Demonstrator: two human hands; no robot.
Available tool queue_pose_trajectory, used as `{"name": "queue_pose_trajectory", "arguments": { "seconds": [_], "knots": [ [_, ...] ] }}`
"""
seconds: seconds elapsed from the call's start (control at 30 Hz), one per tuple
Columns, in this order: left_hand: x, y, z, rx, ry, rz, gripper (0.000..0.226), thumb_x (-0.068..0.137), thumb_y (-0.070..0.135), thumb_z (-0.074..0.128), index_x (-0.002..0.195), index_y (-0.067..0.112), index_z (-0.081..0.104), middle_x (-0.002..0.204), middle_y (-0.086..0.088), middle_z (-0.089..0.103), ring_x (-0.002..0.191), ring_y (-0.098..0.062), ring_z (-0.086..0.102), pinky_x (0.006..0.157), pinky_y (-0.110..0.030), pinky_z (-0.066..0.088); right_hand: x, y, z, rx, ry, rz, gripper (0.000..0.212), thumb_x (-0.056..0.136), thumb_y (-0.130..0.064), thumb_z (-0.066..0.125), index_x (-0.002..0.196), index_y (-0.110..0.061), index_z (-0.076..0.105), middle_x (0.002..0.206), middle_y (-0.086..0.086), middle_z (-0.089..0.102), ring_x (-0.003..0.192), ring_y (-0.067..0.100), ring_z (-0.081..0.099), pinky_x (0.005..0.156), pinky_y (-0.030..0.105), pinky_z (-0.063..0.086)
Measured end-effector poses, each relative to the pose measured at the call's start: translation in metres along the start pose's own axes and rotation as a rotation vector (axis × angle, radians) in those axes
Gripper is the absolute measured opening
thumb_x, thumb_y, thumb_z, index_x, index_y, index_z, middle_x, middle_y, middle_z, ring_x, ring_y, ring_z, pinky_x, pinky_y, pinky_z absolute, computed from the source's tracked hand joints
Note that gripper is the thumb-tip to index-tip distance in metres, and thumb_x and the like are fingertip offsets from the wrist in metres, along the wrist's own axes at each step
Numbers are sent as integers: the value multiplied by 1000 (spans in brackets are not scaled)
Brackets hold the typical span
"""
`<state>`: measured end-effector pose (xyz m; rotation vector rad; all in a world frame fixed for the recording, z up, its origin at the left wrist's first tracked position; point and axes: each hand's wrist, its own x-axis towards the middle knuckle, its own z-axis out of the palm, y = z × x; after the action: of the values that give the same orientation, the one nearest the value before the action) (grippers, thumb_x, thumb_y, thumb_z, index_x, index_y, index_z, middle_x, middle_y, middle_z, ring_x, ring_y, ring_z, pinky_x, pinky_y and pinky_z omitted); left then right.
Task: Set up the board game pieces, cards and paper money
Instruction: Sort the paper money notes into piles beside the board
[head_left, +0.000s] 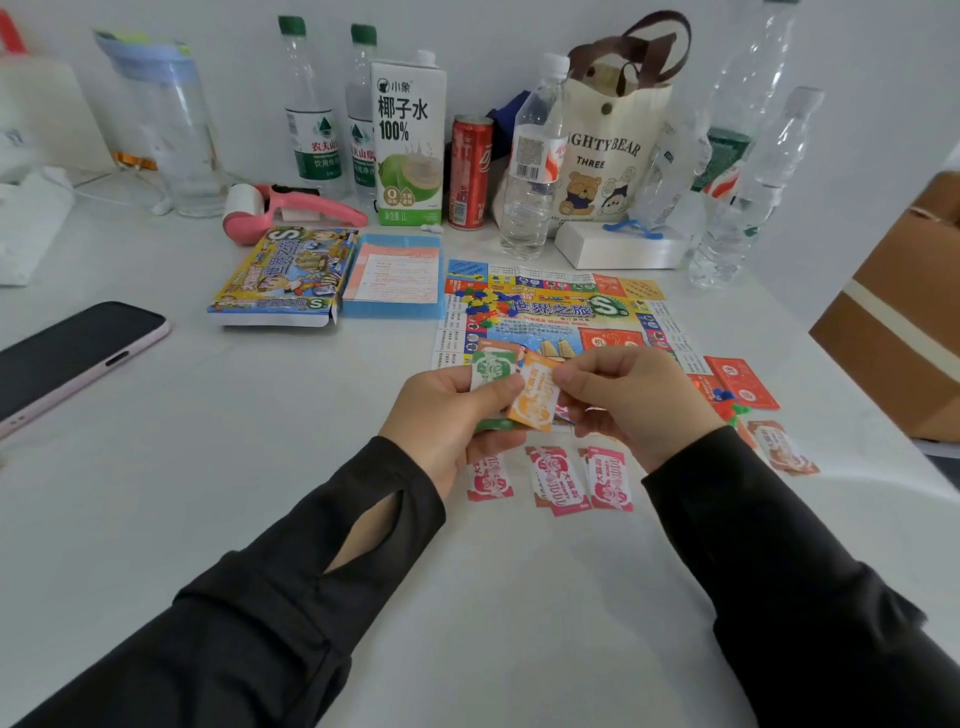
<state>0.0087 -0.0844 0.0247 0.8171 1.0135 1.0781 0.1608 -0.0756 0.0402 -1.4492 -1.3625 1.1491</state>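
Left hand: your left hand (447, 410) has its grip closed on a green note (491, 366), thumb across it.
Right hand: your right hand (634, 400) pinches an orange note (535, 400) that overlaps the green one.
Where: both notes are held over the near edge of the board (550, 312), which is printed "世界之旅" with a big green "S".
Desk: three pink notes (556, 480) lie on the desk (260, 441) under your hands, and one reads "MONEY".
Box: the game box (288, 275) lies left of the board.
Carton: the carton (410, 140) reads "椰子水 100%".
Bag: the tote bag (608, 150) reads "BEAR THREE".
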Motion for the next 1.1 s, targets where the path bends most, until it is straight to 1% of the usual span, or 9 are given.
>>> {"name": "queue_pose_trajectory", "arguments": {
  "seconds": [0.17, 0.33, 0.43, 0.57, 0.77, 0.87, 0.93, 1.0, 1.1],
  "knots": [
    [-3, 2, 0, -126, -51, -91, 8, 80, 9, 62, 87, 5, 65, 77, -11, 71, 60, -19, 68, 40, -18, 50, 0, 0, -2, 172, -61, 48, 19, 86, -7, 59, 69, -7, 65, 55, 2, 62, 49, 13, 52, 47, 22, 47],
    [-6, 3, 1, -247, -113, -170, 14, 77, 11, 60, 89, 5, 64, 74, -12, 71, 57, -20, 69, 40, -17, 51, 2, 1, -5, 310, -127, 95, 22, 85, -7, 57, 65, -6, 66, 56, 5, 62, 47, 11, 52, 46, 21, 47],
    [-8, 4, 3, -301, -138, -195, 14, 76, 11, 59, 88, 5, 63, 71, -13, 70, 55, -21, 69, 39, -17, 50, 2, 2, -6, 402, -179, 119, 20, 75, -11, 60, 57, -9, 69, 57, 6, 62, 46, 11, 52, 46, 21, 49],
    [-9, 4, 3, -327, -183, -201, 27, 63, 13, 61, 88, 4, 63, 70, -14, 70, 55, -21, 69, 38, -16, 49, 1, 2, -7, 497, -252, 163, 13, 66, -15, 59, 67, -3, 63, 53, 4, 58, 42, 9, 49, 46, 18, 49],
    [-8, 3, 3, -311, -218, -193, 28, 63, 14, 60, 88, 4, 64, 71, -14, 70, 58, -21, 69, 40, -17, 51, 2, 4, -7, 484, -291, 167, 16, 68, -16, 57, 76, -2, 59, 55, 3, 56, 43, 7, 49, 46, 19, 49],
    [-8, 2, 2, -267, -224, -183, 30, 62, 14, 61, 90, 3, 65, 75, -14, 71, 62, -22, 70, 42, -17, 52, 4, 5, -7, 426, -258, 153, 13, 83, -10, 54, 75, -2, 61, 58, 6, 57, 44, 9, 49, 45, 20, 48],
    [-7, 1, 2, -210, -199, -166, 27, 61, 14, 62, 86, 5, 67, 76, -13, 71, 62, -21, 70, 41, -17, 52, 4, 5, -7, 340, -215, 131, 21, 90, -6, 50, 73, -4, 62, 54, 3, 57, 45, 9, 49, 45, 20, 47],
    [-7, 1, 2, -170, -175, -149, 24, 62, 14, 63, 83, 5, 68, 77, -13, 71, 61, -21, 69, 41, -17, 51, 4, 4, -7, 270, -173, 100, 23, 91, -5, 51, 71, -6, 62, 52, 1, 57, 46, 10, 50, 46, 20, 47],
    [-4, 0, 1, -137, -142, -130, 13, 71, 11, 64, 82, 7, 68, 80, -12, 72, 65, -23, 68, 40, -16, 50, 3, 3, -6, 220, -141, 71, 23, 91, -5, 51, 70, -7, 62, 51, -1, 58, 47, 10, 50, 47, 21, 46]
  ]
}}
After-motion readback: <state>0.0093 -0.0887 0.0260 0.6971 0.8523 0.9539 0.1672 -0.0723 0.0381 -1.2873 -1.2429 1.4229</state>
